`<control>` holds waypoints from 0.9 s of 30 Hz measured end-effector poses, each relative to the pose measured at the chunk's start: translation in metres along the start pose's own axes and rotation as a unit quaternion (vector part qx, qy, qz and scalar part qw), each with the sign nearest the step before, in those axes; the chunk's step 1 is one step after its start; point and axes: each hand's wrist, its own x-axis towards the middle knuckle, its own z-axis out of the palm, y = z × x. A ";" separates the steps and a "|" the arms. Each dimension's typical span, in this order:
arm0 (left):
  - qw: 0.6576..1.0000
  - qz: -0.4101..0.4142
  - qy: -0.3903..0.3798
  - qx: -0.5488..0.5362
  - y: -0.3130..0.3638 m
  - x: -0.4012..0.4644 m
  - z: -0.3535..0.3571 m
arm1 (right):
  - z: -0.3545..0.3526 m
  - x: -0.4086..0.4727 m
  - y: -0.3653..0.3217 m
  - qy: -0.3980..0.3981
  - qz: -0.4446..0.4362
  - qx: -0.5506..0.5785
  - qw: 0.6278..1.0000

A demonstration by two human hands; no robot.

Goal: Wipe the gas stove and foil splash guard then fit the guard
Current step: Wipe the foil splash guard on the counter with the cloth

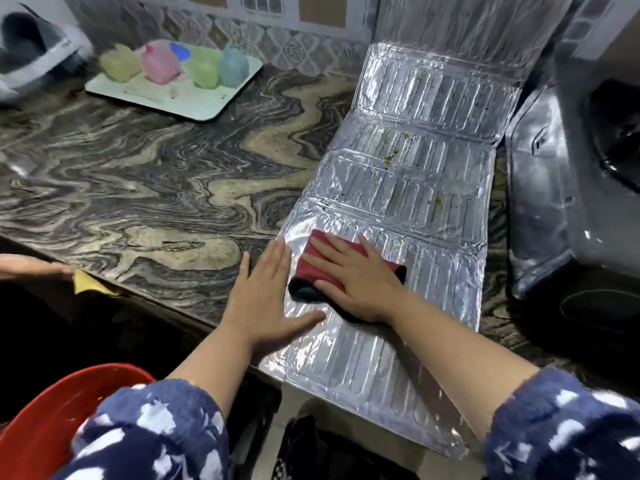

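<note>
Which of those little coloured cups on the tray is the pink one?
On the tray, the pink cup is second from the left, between the yellow cup and the green cup; the blue-green cup sits furthest right.

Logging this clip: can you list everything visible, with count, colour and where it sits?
foil splash guard: one, silver, folding panels lying flat on the counter, food specks on the middle panels
cloth: one, red with black edge, on the guard's near panel
counter: one, brown swirled stone
tray: one, pale, far left of the counter
plastic containers: about four, yellow, pink, green, blue, on the tray
gas stove: one, grey and black, right of the guard
tub: one, red, bottom left below the counter
yellow rag: one, at the counter's left edge
left hand: flat on the guard's left edge
right hand: fingers straight, pressing the cloth
</note>
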 end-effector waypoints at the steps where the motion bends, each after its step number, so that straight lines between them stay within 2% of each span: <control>1: 1.000 0.000 -0.001 -0.003 0.000 0.000 -0.001 | 0.000 0.014 0.002 0.001 0.001 -0.001 1.000; 8: 1.000 -0.013 -0.025 -0.005 -0.002 0.003 -0.003 | -0.016 0.084 0.038 0.015 0.115 -0.021 0.993; 16: 0.999 -0.012 -0.044 -0.002 -0.003 0.003 -0.003 | -0.021 0.061 0.056 0.032 0.248 -0.012 0.968; 19: 0.998 -0.011 -0.055 0.000 -0.003 0.011 -0.014 | -0.021 0.031 0.062 0.062 0.247 0.010 0.967; 23: 1.000 0.012 -0.007 0.008 0.002 0.042 -0.028 | -0.020 -0.013 0.047 0.080 0.222 0.020 0.972; 27: 0.998 0.045 -0.013 -0.032 0.015 0.091 -0.027 | -0.014 -0.045 0.037 0.050 0.194 0.007 0.980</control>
